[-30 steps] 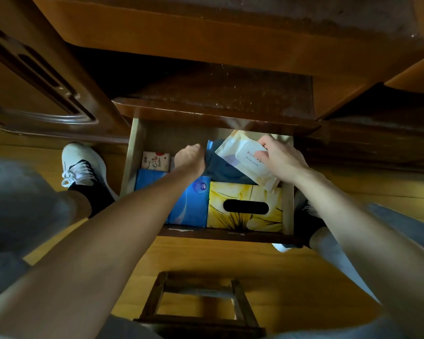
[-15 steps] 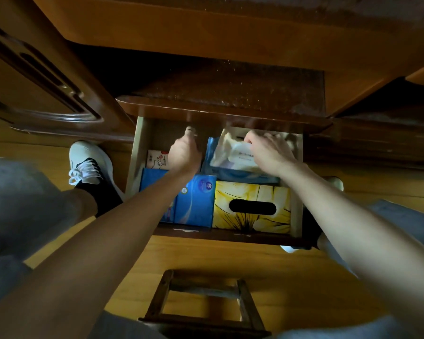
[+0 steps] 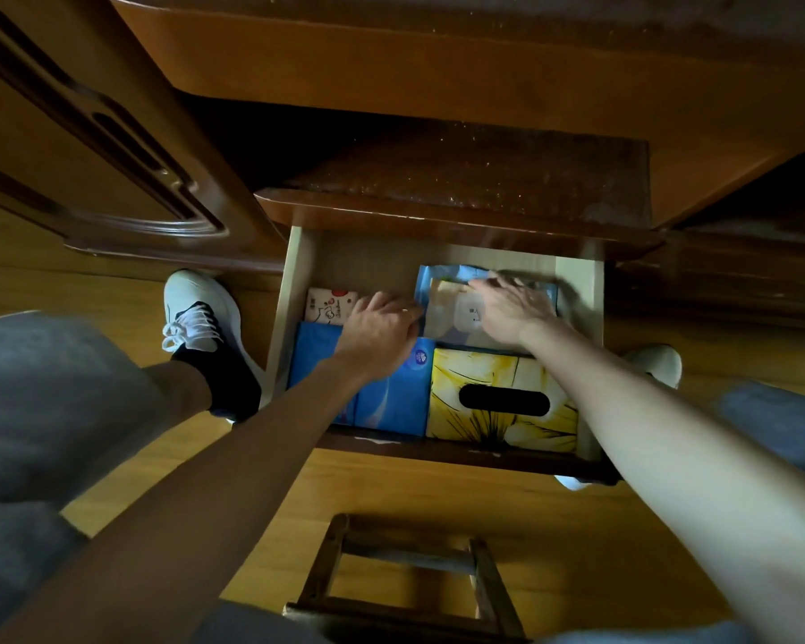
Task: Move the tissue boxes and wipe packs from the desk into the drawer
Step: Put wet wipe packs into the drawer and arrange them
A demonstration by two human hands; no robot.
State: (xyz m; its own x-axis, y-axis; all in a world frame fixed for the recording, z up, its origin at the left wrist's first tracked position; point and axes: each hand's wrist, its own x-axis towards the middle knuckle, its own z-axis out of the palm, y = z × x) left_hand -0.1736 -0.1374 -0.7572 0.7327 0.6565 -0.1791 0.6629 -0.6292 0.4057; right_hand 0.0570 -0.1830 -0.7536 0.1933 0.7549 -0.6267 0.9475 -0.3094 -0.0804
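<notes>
1. The drawer (image 3: 577, 290) stands pulled out under the desk edge (image 3: 438, 62). I am looking straight down into it, both forearms reaching in.
2. Front row of the drawer: a blue tissue pack (image 3: 391, 402) on the left, touching a yellow flower-print tissue box (image 3: 498, 429) with a dark oval slot on the right.
3. Back left: a small cream pack with a cartoon print (image 3: 328, 306), lying just behind the blue tissue pack.
4. Back right: a pale wipe pack (image 3: 456, 313) lies flat on top of a blue pack (image 3: 442, 274), whose edges show around it.
5. Right hand (image 3: 514, 313): fingers spread, palm down, pressing flat on the wipe pack. It is laid on the pack, not clamped around it. The hand is blurred.
6. Left hand (image 3: 377, 325): fingers curled, resting at the left edge of the wipe pack and over the back of the blue tissue pack. I cannot tell whether it grips anything.
7. A white shoe (image 3: 196, 313) sits on the wood floor (image 3: 438, 495) left of the drawer; a wooden stool frame (image 3: 405, 583) is below it.
</notes>
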